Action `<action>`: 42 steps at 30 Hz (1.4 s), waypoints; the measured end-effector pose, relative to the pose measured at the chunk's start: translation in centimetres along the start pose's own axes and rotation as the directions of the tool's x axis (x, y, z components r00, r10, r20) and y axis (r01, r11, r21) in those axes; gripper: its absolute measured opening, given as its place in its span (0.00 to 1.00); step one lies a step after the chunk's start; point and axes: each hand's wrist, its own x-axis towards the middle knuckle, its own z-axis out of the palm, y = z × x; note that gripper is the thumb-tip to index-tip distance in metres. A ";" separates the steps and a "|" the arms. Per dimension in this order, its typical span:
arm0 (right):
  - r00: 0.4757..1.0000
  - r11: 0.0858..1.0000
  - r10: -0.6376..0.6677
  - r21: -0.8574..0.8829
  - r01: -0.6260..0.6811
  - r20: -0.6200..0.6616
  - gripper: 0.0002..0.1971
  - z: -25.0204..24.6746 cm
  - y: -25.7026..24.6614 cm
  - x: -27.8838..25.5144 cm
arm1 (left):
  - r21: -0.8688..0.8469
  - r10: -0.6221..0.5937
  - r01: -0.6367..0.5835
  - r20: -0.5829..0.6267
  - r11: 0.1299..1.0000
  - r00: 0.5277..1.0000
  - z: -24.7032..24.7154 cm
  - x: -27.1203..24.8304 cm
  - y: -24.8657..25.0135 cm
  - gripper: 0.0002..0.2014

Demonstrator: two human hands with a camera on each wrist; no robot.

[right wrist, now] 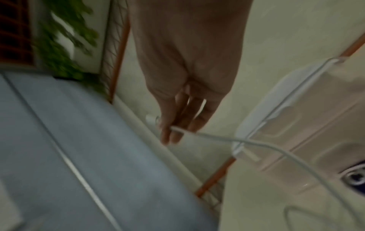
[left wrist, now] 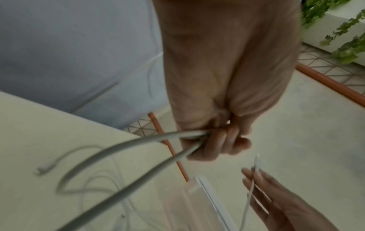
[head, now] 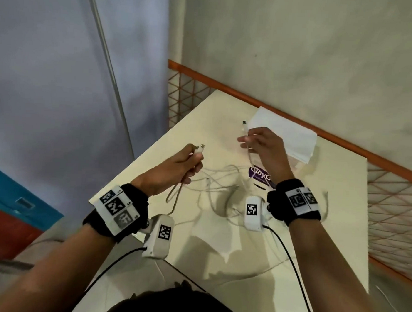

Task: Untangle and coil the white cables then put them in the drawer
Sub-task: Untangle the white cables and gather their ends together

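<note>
Several white cables (head: 222, 182) lie tangled on the cream table (head: 302, 242) between my hands. My left hand (head: 195, 160) is raised above the table's left side and grips a doubled white cable (left wrist: 138, 140); the cable's plug (head: 202, 147) sticks out above the fingers (left wrist: 217, 143). My right hand (head: 247, 140) is held further back and pinches a thinner white cable (right wrist: 217, 137) just below its plug (head: 244, 125). That cable hangs down from the right hand's fingers (right wrist: 171, 132) into the tangle. A loose plug end (left wrist: 39, 171) rests on the table. No drawer is in view.
A clear plastic box with a white lid (head: 283, 135) and a purple label (head: 260, 176) stands at the back of the table behind my right hand. An orange rail (head: 227, 86) with wire mesh (head: 393, 211) runs along the back and right. Black wrist-camera leads (head: 290, 258) trail over the front.
</note>
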 end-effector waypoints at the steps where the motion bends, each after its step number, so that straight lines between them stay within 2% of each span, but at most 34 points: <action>1: 0.997 1.000 0.019 0.018 -0.020 0.069 0.06 0.5 -0.9 -0.9 | -0.011 0.050 -0.050 -0.017 0.999 0.999 0.6 0.7 0.0 0.10; 3: 0.987 0.999 0.038 0.010 -0.040 0.157 0.05 1.6 -1.8 -2.8 | -0.031 0.124 -0.125 -0.039 0.992 0.991 2.1 1.9 0.1 0.08; 5: 0.983 0.999 0.046 0.012 -0.049 0.176 0.04 2.3 -1.9 -4.0 | -0.049 0.168 -0.171 -0.061 0.984 0.984 3.5 2.8 0.1 0.07; 9: 0.994 0.993 0.068 0.092 -0.076 0.088 0.08 2.2 -1.6 -5.0 | -0.076 0.160 -0.167 -0.090 0.983 0.983 5.4 3.5 0.1 0.13; 12: 0.997 0.994 0.068 0.087 -0.071 0.039 0.10 2.0 -1.3 -5.4 | -0.159 0.166 -0.176 -0.075 0.971 0.983 6.2 3.8 0.3 0.12; 14: 0.997 0.994 0.068 0.078 -0.071 0.048 0.11 2.1 -1.0 -5.6 | -0.186 0.174 -0.187 -0.084 0.965 0.981 6.2 4.0 0.5 0.12; 16: 0.989 0.994 0.093 0.044 -0.098 0.113 0.14 2.4 -0.5 -5.8 | -0.245 0.158 -0.185 -0.128 0.952 0.979 6.1 4.1 0.7 0.14; 19: 0.926 0.985 0.175 -0.062 -0.163 0.334 0.19 3.4 0.6 -6.2 | -0.421 0.155 -0.208 -0.157 0.883 0.975 5.4 3.9 2.0 0.15; 22: 0.820 0.979 0.196 -0.069 -0.189 0.537 0.12 4.6 1.8 -6.9 | -0.469 0.220 -0.268 -0.157 0.841 0.963 4.3 3.8 3.2 0.15; 24: 0.792 0.978 0.207 -0.134 -0.158 0.575 0.08 4.9 2.6 -7.3 | -0.494 0.247 -0.295 -0.162 0.818 0.955 3.3 3.6 3.4 0.15; 25: 0.794 0.973 0.222 -0.183 -0.141 0.567 0.07 4.6 3.1 -7.3 | -0.492 0.256 -0.313 -0.181 0.813 0.950 2.8 3.5 3.4 0.15; 28: 0.793 0.912 0.301 -0.403 -0.077 0.530 0.10 2.5 5.6 -7.5 | -0.480 0.294 -0.393 -0.271 0.784 0.917 0.8 3.1 3.3 0.16; 30: 0.792 0.817 0.383 -0.575 -0.050 0.476 0.11 0.5 7.7 -7.9 | -0.442 0.321 -0.445 -0.329 0.779 0.888 -0.8 2.9 3.6 0.16; 32: 0.796 0.750 0.439 -0.657 -0.069 0.418 0.13 -1.1 8.4 -8.5 | -0.342 0.348 -0.472 -0.366 0.813 0.863 -2.2 2.7 3.8 0.16; 35: 0.823 0.765 0.403 -0.641 -0.063 0.400 0.16 -1.8 7.8 -8.9 | -0.066 0.376 -0.417 -0.319 0.907 0.870 -2.0 2.4 3.2 0.14; 37: 0.839 0.814 0.341 -0.579 -0.040 0.423 0.17 -1.4 6.7 -8.8 | 0.198 0.369 -0.335 -0.163 0.921 0.915 -0.4 2.4 2.3 0.05; 38: 0.848 0.833 0.314 -0.553 -0.030 0.427 0.16 -1.1 5.9 -8.6 | 0.310 0.321 -0.290 -0.052 0.905 0.946 0.4 2.4 1.8 0.07; 39: 0.858 0.842 0.287 -0.539 -0.015 0.425 0.16 -0.7 5.0 -8.4 | 0.396 0.260 -0.262 0.061 0.880 0.964 1.3 2.5 1.1 0.14; 40: 0.866 0.849 0.263 -0.529 0.002 0.425 0.16 -0.4 3.9 -8.1 | 0.442 0.197 -0.241 0.145 0.864 0.970 1.9 2.6 0.3 0.17; 42: 0.888 0.864 0.199 -0.502 0.041 0.415 0.15 -0.3 1.3 -7.8 | 0.475 0.151 -0.241 0.220 0.846 0.964 2.9 2.9 -0.7 0.11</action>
